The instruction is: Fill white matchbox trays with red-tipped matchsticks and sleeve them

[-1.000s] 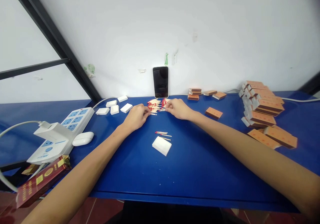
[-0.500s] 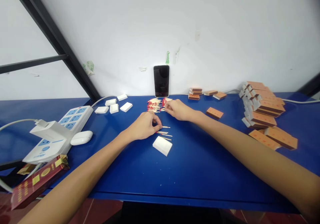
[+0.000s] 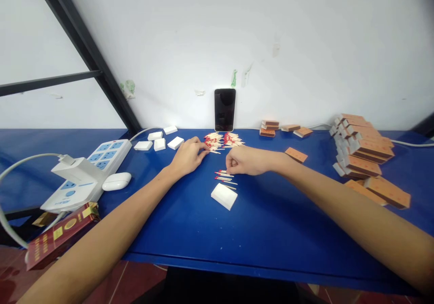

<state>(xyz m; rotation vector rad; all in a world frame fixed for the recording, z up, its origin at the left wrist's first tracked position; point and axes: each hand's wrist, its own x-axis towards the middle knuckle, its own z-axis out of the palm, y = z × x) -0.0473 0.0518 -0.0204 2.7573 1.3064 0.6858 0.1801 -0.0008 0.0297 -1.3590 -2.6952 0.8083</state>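
My left hand [image 3: 187,156] rests at the left edge of a heap of red-tipped matches [image 3: 222,140] near the wall, fingers curled and touching the sticks. Closer to me, my right hand [image 3: 241,161] is pinched closed just above a small row of matches [image 3: 224,178] on the blue table [image 3: 264,222]. What it pinches is too small to make out. A white inner matchbox tray [image 3: 224,196] lies upside down just in front of that row.
A dark phone [image 3: 224,110] leans on the wall behind the heap. Several white trays [image 3: 155,141] lie at the left, beside a power strip [image 3: 88,169] and a white earbud case [image 3: 116,181]. Orange matchbox sleeves [image 3: 362,150] are stacked at the right; a red box [image 3: 61,238] overhangs the near-left edge.
My left hand went down to the small row, then back up to the heap. My right hand left the heap and came down to the small row.
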